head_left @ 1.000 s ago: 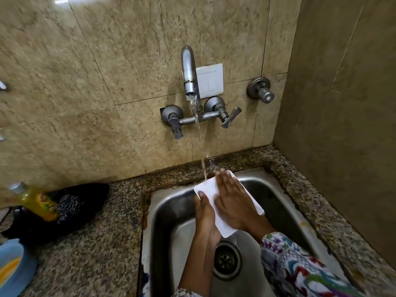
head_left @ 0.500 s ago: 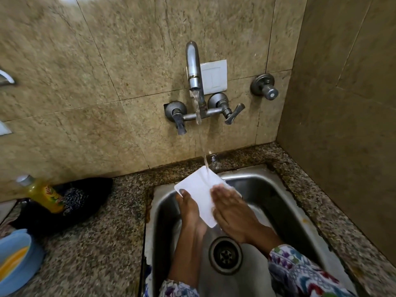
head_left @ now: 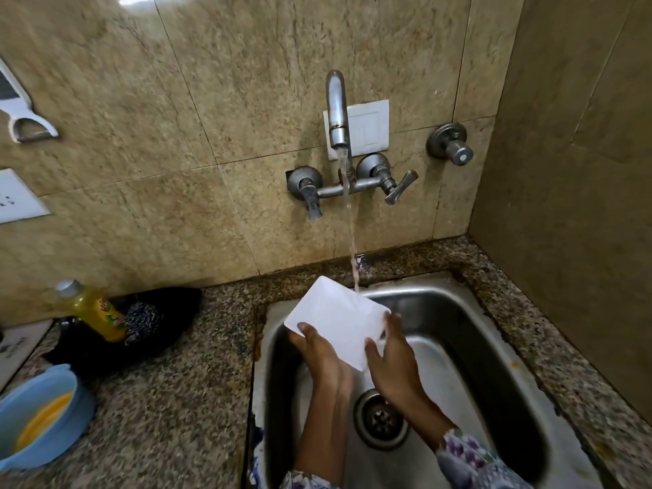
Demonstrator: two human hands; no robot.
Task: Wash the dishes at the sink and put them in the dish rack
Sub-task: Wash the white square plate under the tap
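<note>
White plate (head_left: 335, 322) — speckled counter (head_left: 183, 400), perhaps granite.

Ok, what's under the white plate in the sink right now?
Below the white plate lies the bare steel sink and its drain; the left hand grips its lower edge. The basin directly beneath is covered.
</note>
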